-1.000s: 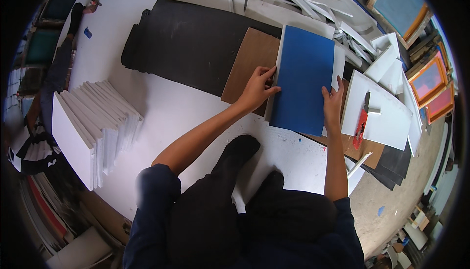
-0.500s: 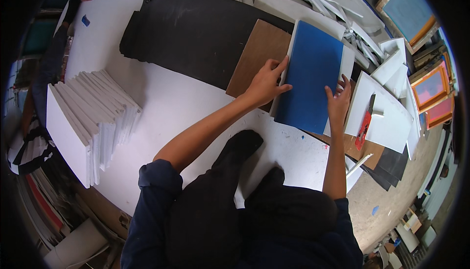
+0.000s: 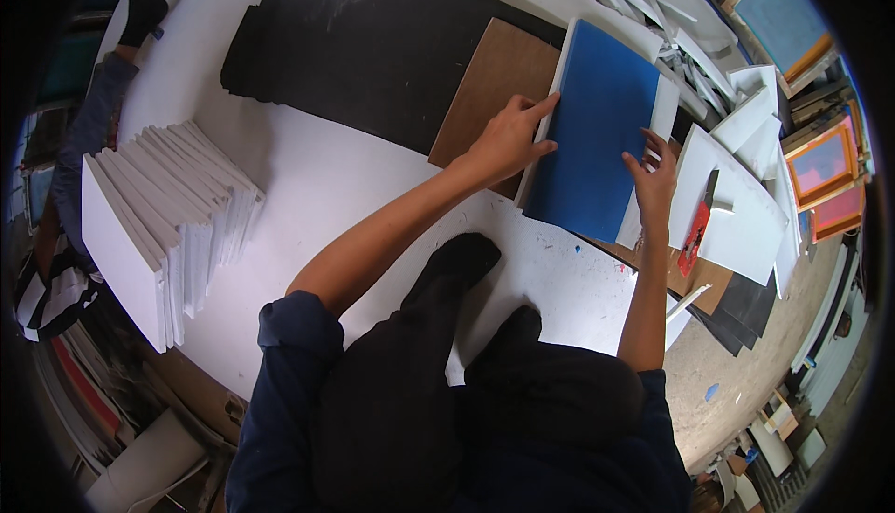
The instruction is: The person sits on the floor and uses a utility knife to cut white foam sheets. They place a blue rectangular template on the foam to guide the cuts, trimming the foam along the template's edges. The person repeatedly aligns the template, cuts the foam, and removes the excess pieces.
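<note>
A blue rectangular sheet (image 3: 594,135) lies on a slightly larger white board (image 3: 666,107), whose pale borders show along both long sides. My left hand (image 3: 508,143) is at the left border, index finger and thumb spread, fingertips touching the edge. Over the right border is my right hand (image 3: 655,177), its fingers apart and bent, the thumb near the blue surface. Neither hand grips anything. Beneath the board's left side is a brown board (image 3: 499,79), which lies on a big black sheet (image 3: 373,51).
A red-handled cutter knife (image 3: 696,233) rests on white board pieces (image 3: 732,196) at right. White offcuts (image 3: 685,65) pile up behind. A leaning stack of white boards (image 3: 168,219) stands at left. Another person's dark-socked foot (image 3: 143,11) shows at upper left.
The whole view has shifted slightly. My left index finger has slid a little along the white border, and my right fingers are bent more. The other person's foot shows more fully at upper left.
</note>
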A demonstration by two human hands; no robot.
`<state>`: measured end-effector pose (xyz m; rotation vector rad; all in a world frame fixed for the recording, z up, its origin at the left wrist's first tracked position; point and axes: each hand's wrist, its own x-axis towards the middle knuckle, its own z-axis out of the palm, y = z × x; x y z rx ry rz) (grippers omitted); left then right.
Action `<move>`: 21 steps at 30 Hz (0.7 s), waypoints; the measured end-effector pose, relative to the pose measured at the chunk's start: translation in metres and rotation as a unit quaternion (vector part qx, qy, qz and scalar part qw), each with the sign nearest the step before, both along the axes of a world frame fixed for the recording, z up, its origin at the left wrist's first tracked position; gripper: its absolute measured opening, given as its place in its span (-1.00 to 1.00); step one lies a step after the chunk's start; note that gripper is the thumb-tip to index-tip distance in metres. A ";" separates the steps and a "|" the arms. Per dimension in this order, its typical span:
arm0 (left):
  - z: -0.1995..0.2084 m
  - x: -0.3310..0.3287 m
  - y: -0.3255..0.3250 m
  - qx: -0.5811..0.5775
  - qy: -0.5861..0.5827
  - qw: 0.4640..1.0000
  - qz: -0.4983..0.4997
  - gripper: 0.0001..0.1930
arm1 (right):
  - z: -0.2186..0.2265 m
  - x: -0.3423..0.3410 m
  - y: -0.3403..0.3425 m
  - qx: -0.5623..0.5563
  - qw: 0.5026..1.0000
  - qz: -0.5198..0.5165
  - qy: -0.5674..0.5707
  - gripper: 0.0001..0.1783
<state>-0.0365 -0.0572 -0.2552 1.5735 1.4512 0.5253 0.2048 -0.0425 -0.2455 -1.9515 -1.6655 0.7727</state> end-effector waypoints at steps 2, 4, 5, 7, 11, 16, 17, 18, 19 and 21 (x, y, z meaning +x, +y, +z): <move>-0.002 -0.001 0.000 0.028 0.013 1.000 0.006 -0.34 | 0.006 -0.003 0.001 -0.022 1.000 0.001 0.001 -0.49; -0.004 -0.001 -0.002 0.087 0.047 0.995 0.010 -0.36 | 0.008 -0.004 0.001 -0.041 0.999 -0.007 0.012 -0.51; 0.001 0.000 -0.001 0.057 0.023 0.998 0.012 -0.36 | 0.008 -0.003 0.001 -0.038 0.999 -0.004 0.017 -0.51; 0.009 0.001 0.003 -0.002 -0.025 1.000 0.018 -0.37 | 0.008 0.000 0.001 -0.031 0.999 0.003 0.027 -0.52; 0.010 0.000 0.006 -0.022 -0.041 0.999 0.015 -0.36 | -0.001 0.008 0.001 -0.015 0.999 0.023 0.045 -0.54; 0.017 0.002 0.004 -0.008 -0.007 1.000 0.011 -0.35 | -0.003 0.011 0.002 -0.010 0.997 0.028 0.069 -0.55; 0.018 0.003 0.003 -0.007 -0.005 1.000 0.011 -0.35 | -0.003 0.011 0.002 -0.013 0.997 0.027 0.072 -0.56; 0.018 0.003 0.002 -0.007 -0.002 1.000 0.011 -0.35 | -0.004 0.011 0.003 -0.017 0.997 0.027 0.075 -0.56; 0.018 0.003 0.002 -0.006 0.000 1.000 0.011 -0.35 | -0.004 0.010 0.003 -0.021 0.996 0.026 0.078 -0.57; 0.020 0.003 0.002 -0.004 0.006 1.000 0.009 -0.35 | -0.003 0.011 0.003 -0.019 0.996 0.026 0.083 -0.57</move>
